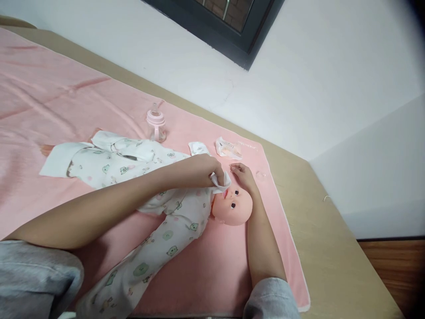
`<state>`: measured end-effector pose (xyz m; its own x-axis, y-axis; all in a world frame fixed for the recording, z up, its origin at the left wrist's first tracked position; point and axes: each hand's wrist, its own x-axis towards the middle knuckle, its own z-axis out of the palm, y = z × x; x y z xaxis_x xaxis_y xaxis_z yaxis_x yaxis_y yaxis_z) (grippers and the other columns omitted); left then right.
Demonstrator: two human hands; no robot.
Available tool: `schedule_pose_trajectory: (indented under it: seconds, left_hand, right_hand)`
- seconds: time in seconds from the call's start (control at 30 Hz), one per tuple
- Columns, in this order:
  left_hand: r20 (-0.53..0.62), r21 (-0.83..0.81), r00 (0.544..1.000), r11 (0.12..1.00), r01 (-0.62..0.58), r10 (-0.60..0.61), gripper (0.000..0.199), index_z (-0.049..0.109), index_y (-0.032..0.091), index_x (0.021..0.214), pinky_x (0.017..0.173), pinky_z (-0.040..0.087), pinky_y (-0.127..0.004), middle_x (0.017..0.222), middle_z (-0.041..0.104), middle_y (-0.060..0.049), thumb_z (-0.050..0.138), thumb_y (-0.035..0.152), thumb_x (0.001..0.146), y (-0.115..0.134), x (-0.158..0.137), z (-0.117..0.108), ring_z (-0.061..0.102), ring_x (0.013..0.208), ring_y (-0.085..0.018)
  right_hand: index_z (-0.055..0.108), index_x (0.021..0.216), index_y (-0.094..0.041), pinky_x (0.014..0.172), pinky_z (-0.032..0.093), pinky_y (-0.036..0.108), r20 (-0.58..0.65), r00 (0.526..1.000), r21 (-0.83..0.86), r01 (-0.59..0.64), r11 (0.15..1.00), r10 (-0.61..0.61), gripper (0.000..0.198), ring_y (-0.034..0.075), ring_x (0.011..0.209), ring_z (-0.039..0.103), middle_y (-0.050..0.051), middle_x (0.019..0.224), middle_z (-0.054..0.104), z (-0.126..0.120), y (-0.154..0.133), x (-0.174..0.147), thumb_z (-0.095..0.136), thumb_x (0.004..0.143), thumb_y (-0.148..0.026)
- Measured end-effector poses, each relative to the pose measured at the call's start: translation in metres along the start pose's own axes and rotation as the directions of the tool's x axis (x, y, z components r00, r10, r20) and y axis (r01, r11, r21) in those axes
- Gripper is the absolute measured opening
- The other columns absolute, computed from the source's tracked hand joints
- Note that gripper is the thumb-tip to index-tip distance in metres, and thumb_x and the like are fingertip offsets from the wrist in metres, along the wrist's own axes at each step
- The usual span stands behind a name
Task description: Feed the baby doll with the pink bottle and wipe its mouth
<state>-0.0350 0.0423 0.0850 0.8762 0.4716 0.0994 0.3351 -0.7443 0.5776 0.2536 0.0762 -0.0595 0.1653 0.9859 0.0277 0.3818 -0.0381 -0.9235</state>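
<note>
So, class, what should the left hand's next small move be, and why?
Probably a light dab of the white tissue against the doll's lips, since the left hand holds it right beside them and the face is turned up.

My left grip (202,172) pinches a crumpled white wipe (222,183) at the mouth of a bald doll (238,212). My right grip (245,178), fingers loosely curled with nothing visible in them, is just past the doll's cheek, and that forearm runs beside its crown. The doll lies face up in white printed clothes on a pink blanket (199,274), its head toward the right edge of the tabletop (318,230). Near the far edge a pink-capped bottle (156,126) stands upright. Nearer the far right corner lie a crumpled packet (229,149) and a small clear object (260,174).
</note>
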Motion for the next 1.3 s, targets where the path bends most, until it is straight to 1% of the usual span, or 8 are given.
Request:
schedule_pose_trajectory:
  seconds: [0.13, 0.23, 0.37, 0.6, 0.77, 1.0, 1.13, 1.3]
  left_hand:
    - [-0.008, 0.019, 1.000, 1.000, 0.001, -0.001, 0.022, 0.075, 0.021, 0.075, 0.061, 0.034, -0.022, 0.078, 0.065, 0.003, 0.057, 0.009, 0.076, -0.001, 0.001, 0.002, 0.054, 0.068, -0.012]
    - [-0.034, -0.002, 0.999, 1.000, -0.007, 0.007, 0.021, 0.075, 0.022, 0.077, 0.063, 0.035, -0.021, 0.079, 0.067, 0.003, 0.057, 0.009, 0.077, -0.002, 0.001, 0.003, 0.056, 0.070, -0.012]
    - [-0.057, 0.018, 0.998, 1.000, 0.000, 0.001, 0.028, 0.076, 0.023, 0.079, 0.065, 0.036, -0.021, 0.080, 0.070, 0.003, 0.055, 0.006, 0.075, -0.004, 0.002, 0.006, 0.059, 0.072, -0.013]
    - [-0.096, 0.041, 0.994, 0.998, -0.038, 0.042, 0.033, 0.078, 0.023, 0.086, 0.065, 0.036, -0.022, 0.084, 0.072, 0.002, 0.053, 0.006, 0.074, -0.008, 0.004, 0.011, 0.063, 0.076, -0.015]
    - [-0.082, 0.040, 0.996, 0.999, -0.026, 0.029, 0.032, 0.076, 0.023, 0.088, 0.065, 0.036, -0.022, 0.084, 0.072, 0.003, 0.051, 0.007, 0.077, -0.007, 0.003, 0.011, 0.062, 0.075, -0.014]
    - [-0.082, 0.058, 0.996, 0.998, -0.021, 0.026, 0.033, 0.077, 0.026, 0.090, 0.062, 0.036, -0.023, 0.085, 0.072, 0.004, 0.051, 0.009, 0.078, -0.010, 0.005, 0.014, 0.062, 0.076, -0.014]
    - [-0.074, 0.039, 0.997, 0.999, -0.018, 0.021, 0.036, 0.076, 0.027, 0.094, 0.065, 0.038, -0.023, 0.086, 0.072, 0.005, 0.050, 0.009, 0.077, -0.010, 0.005, 0.014, 0.063, 0.078, -0.014]
    - [-0.067, 0.022, 0.998, 1.000, -0.008, 0.010, 0.034, 0.075, 0.025, 0.092, 0.066, 0.040, -0.023, 0.087, 0.072, 0.003, 0.047, 0.010, 0.080, -0.005, 0.002, 0.010, 0.063, 0.078, -0.015]
  right_hand:
    - [0.067, 0.098, -0.018, 0.092, 0.048, 0.035, -0.002, 1.000, 0.005, -0.009, 1.000, 0.009, 0.032, 0.016, 0.087, 0.064, 0.005, 0.094, 0.071, 0.001, 0.000, 0.000, 0.064, 0.073, -0.038]
    - [0.067, 0.097, -0.018, 0.091, 0.048, 0.035, -0.003, 1.000, 0.004, 0.001, 1.000, -0.001, 0.031, 0.017, 0.087, 0.064, 0.006, 0.095, 0.071, 0.001, 0.000, 0.000, 0.064, 0.073, -0.038]
    - [0.067, 0.097, -0.018, 0.091, 0.047, 0.035, -0.003, 1.000, -0.012, 0.014, 1.000, -0.014, 0.031, 0.017, 0.086, 0.063, 0.006, 0.096, 0.071, 0.000, 0.000, 0.001, 0.064, 0.073, -0.038]
    - [0.067, 0.097, -0.017, 0.087, 0.049, 0.035, -0.006, 1.000, -0.016, 0.016, 1.000, -0.016, 0.032, 0.016, 0.082, 0.063, 0.005, 0.090, 0.070, 0.000, 0.001, 0.001, 0.064, 0.073, -0.039]
    - [0.067, 0.098, -0.018, 0.089, 0.050, 0.036, -0.007, 1.000, -0.004, 0.020, 1.000, -0.020, 0.030, 0.017, 0.084, 0.064, 0.005, 0.092, 0.071, 0.000, 0.005, 0.002, 0.064, 0.075, -0.037]
    - [0.068, 0.099, -0.019, 0.092, 0.051, 0.039, -0.014, 0.999, -0.025, 0.033, 0.999, -0.033, 0.030, 0.019, 0.090, 0.066, 0.006, 0.096, 0.073, 0.000, 0.012, 0.005, 0.064, 0.077, -0.039]
    - [0.068, 0.099, -0.019, 0.091, 0.052, 0.039, -0.022, 0.999, -0.030, 0.025, 0.999, -0.026, 0.029, 0.019, 0.089, 0.066, 0.006, 0.095, 0.073, 0.000, 0.009, 0.004, 0.063, 0.077, -0.038]
    - [0.068, 0.101, -0.018, 0.088, 0.052, 0.037, -0.010, 1.000, -0.042, 0.020, 0.999, -0.020, 0.033, 0.018, 0.087, 0.065, 0.006, 0.097, 0.073, 0.000, 0.004, 0.002, 0.064, 0.076, -0.039]
